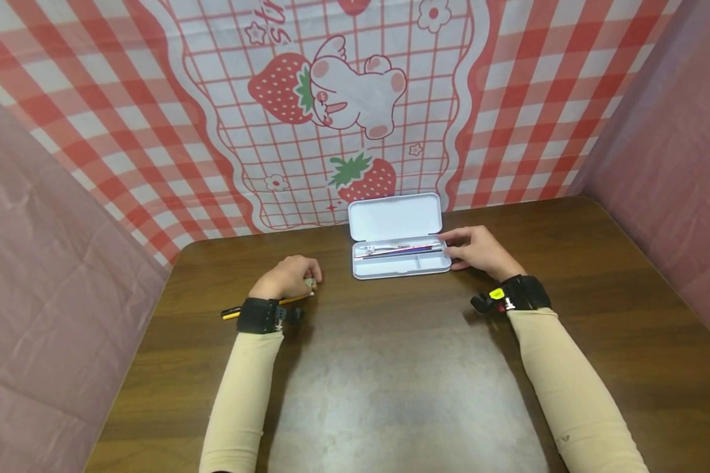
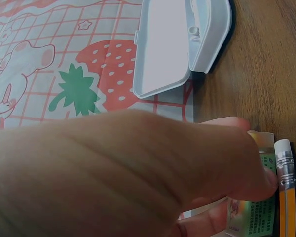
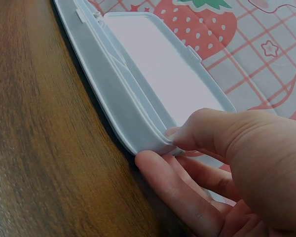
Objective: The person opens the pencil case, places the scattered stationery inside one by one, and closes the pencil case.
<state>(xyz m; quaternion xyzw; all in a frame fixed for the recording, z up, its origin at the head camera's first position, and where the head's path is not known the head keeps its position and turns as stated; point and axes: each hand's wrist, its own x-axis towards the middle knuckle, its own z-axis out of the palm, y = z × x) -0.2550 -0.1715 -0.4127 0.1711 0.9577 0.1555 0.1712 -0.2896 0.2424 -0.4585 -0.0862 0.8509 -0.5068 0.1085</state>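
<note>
My left hand (image 1: pixel 290 276) holds a small eraser (image 2: pixel 254 217) in a green printed sleeve, close above the table. Beside it, in the left wrist view, lies a yellow pencil (image 2: pixel 287 197) with a white eraser tip; the head view shows its other end poking out past the wrist, along with a black pencil-like stick (image 1: pixel 229 309). An open white pencil case (image 1: pixel 384 269) sits at the back of the table, its lid (image 1: pixel 396 218) raised. At the case's right end, my right hand (image 1: pixel 479 253) pinches the wall, thumb over the rim and fingers outside.
Inside the case's long compartment lie several slim writing tools (image 1: pixel 399 250). Behind the wooden table (image 1: pixel 390 368) hangs a red checked cloth (image 1: pixel 213 131) with strawberries, against which the lid leans closely. Pink drapes (image 1: pixel 674 164) flank both sides.
</note>
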